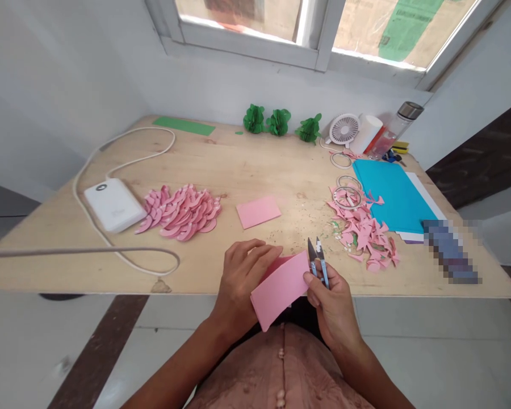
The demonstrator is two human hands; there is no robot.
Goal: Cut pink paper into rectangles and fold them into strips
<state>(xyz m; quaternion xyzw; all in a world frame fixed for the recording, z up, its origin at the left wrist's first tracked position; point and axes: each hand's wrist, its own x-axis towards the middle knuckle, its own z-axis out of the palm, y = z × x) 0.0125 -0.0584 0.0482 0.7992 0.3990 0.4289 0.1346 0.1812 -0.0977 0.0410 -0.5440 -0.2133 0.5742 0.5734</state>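
Holding folded pink paper (281, 294) above near edge of counter (230, 165). Left hand (241, 278): grip curled round paper's left side. Right hand (331, 298): grip pinching right corner, blue snips (314, 266) also held, blades parted.

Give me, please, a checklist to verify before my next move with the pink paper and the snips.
1. Folded pink paper held: ok, left hand and right hand on it.
2. Snips closed: not ok, the blades stand apart.
3. Layers of that paper aligned: cannot tell.
4. White cable clear of both hands: ok, it lies to their left.
5. Curved pink pieces apart from pink scraps: ok, opposite sides of the table.
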